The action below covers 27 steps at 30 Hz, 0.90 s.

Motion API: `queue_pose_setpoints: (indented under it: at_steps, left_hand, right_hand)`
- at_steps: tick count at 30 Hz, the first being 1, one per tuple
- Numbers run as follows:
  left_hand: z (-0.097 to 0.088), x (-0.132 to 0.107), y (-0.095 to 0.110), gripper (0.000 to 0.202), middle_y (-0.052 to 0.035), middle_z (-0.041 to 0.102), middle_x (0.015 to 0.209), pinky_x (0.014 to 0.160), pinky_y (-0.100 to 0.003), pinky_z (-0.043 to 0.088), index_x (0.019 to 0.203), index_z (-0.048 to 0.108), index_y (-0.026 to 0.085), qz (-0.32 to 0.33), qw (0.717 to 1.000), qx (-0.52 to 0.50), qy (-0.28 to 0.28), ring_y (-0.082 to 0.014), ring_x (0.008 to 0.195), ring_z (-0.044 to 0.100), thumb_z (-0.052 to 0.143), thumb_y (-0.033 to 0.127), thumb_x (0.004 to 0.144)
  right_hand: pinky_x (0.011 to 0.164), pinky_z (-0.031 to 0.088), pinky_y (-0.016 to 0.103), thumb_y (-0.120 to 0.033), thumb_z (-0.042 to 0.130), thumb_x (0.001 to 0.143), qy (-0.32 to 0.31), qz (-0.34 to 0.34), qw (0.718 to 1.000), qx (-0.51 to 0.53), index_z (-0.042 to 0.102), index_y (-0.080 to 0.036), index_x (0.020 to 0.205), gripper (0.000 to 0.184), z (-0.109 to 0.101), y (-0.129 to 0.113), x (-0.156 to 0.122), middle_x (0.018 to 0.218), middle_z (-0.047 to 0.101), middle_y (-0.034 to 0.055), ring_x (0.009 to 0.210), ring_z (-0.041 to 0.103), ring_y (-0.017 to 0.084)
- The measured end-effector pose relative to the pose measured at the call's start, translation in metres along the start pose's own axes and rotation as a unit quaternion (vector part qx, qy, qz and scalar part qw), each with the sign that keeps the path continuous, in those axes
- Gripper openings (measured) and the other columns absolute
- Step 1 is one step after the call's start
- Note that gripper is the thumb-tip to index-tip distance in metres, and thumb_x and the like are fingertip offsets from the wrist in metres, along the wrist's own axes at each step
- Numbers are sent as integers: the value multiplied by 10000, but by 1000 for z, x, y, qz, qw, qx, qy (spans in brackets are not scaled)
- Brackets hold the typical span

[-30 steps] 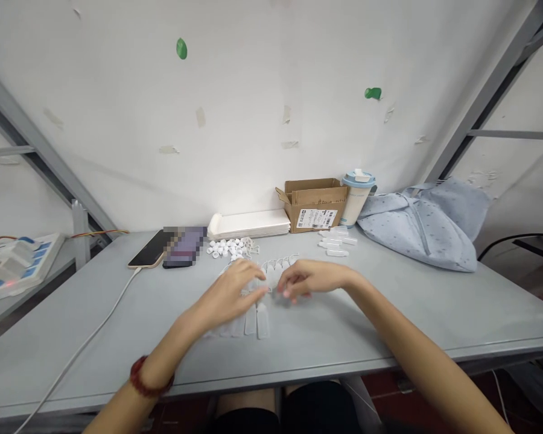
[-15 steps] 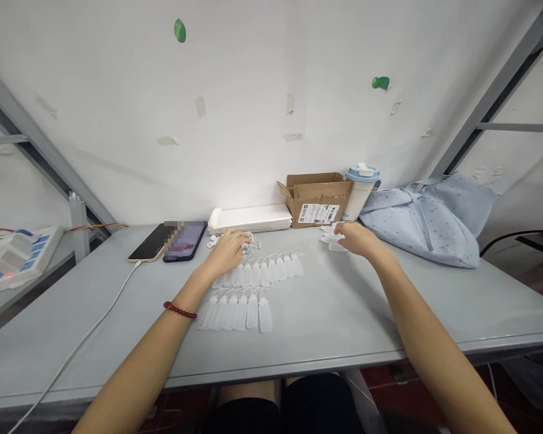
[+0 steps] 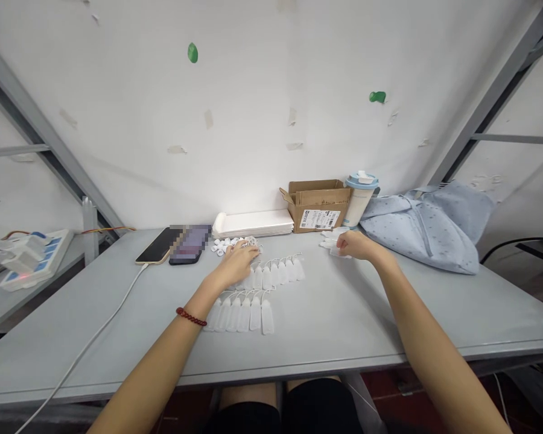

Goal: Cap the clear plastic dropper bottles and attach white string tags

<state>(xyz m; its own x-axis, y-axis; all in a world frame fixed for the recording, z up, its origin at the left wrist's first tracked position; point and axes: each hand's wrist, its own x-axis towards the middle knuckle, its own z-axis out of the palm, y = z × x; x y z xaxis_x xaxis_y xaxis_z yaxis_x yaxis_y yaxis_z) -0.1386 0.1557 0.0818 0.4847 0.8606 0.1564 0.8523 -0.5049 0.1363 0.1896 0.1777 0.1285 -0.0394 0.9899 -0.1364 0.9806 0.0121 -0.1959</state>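
Note:
Two rows of small clear plastic bottles lie on the grey table [image 3: 344, 313]: a far row [image 3: 280, 271] and a near row [image 3: 247, 313]. My left hand [image 3: 238, 264] rests at the left end of the far row, fingers curled by a pile of small white caps [image 3: 224, 245]; whether it holds one is hidden. My right hand [image 3: 353, 244] is closed over loose clear bottles [image 3: 329, 242] near the cardboard box. A red bead bracelet circles my left wrist.
Along the wall stand a white tray stack [image 3: 253, 223], an open cardboard box [image 3: 319, 205], a cup with a blue lid [image 3: 359, 199] and a light blue cloth bag [image 3: 425, 226]. Two phones [image 3: 174, 245] lie at left, one on a white cable. A power strip [image 3: 27, 256] sits on a side shelf.
Both hands left the middle of the rows a second ago. The left went to the cap pile, the right to the loose bottles by the box; both have stayed there since.

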Motion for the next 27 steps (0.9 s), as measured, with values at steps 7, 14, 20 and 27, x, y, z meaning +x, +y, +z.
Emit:
queue_pose_setpoints:
  at_steps: [7,14,20,27]
  left_hand:
    - [0,3,0,500,-35,576,1226,916,-482,329,1082,625,225,-11,1000,-11,15,-287,1146,401,365,1,717]
    - [-5,8,0,522,-29,584,1226,987,-426,355,1142,603,202,3,988,-107,109,-221,1139,446,336,8,738]
    - [-15,8,2,503,-51,560,1260,1047,-420,319,1160,597,185,-16,964,-199,175,-204,1196,445,341,42,751]
    - [-32,4,11,517,-57,481,1348,999,-397,380,1196,576,193,-59,912,-366,176,-217,1276,384,374,94,730]
  right_hand:
    - [549,403,244,-137,688,608,2,-15,1000,-1,661,-137,740,134,10,-5,3,816,654,87,749,622,214]
    - [621,433,216,-186,594,746,44,-74,995,57,619,-136,961,222,8,-15,-5,933,656,84,823,608,174]
    - [705,428,260,-185,558,784,124,-143,978,88,580,-150,1028,248,18,-28,-5,949,642,86,822,589,183]
    - [699,425,276,-184,544,784,194,-199,953,120,578,-155,1031,251,25,-41,-7,934,631,62,733,585,170]
